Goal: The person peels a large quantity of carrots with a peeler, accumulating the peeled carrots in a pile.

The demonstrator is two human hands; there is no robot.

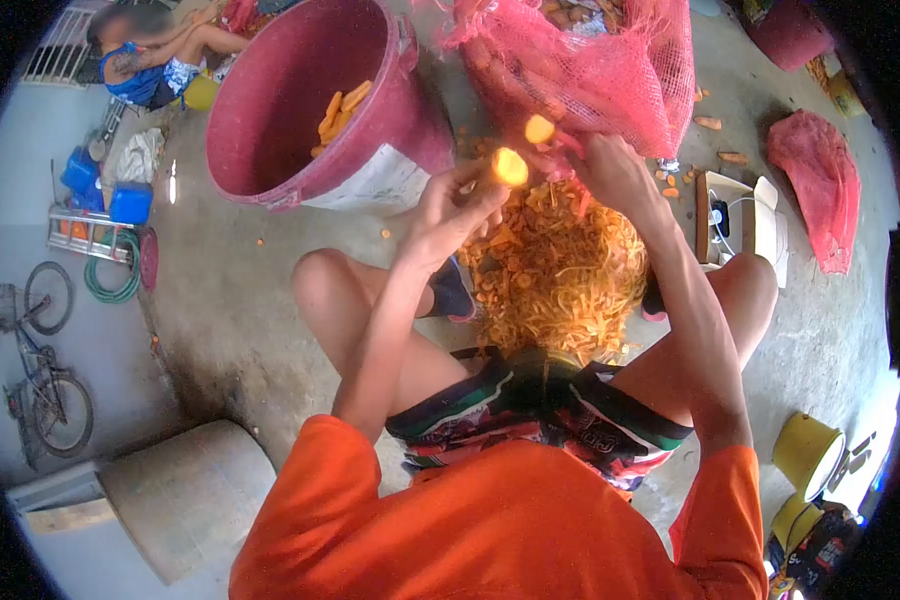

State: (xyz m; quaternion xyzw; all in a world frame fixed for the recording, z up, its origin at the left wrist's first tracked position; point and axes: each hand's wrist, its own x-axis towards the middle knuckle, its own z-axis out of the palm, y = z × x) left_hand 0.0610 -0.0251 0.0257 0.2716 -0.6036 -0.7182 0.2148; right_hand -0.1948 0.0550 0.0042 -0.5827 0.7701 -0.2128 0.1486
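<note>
The left hand (pixel 458 208) had its fingers closed round a carrot (pixel 510 167), whose pale cut end stuck out above the fingertips and faced the camera, its length running back into the palm. Just to the right and a little farther out, the right hand (pixel 610 172) was curled close beside a second bright carrot piece (pixel 539 128); whether it gripped that piece or a blade could not be made out. The right hand was the nearer to that piece, and the two hands were almost touching. Directly below them a heap of peelings (pixel 560 270) lay on the concrete floor (pixel 230 300) between the person's knees. Beyond stood a red mesh sack (pixel 590 70), and to its left a maroon bucket (pixel 280 110) holding peeled carrots (pixel 340 110).
</note>
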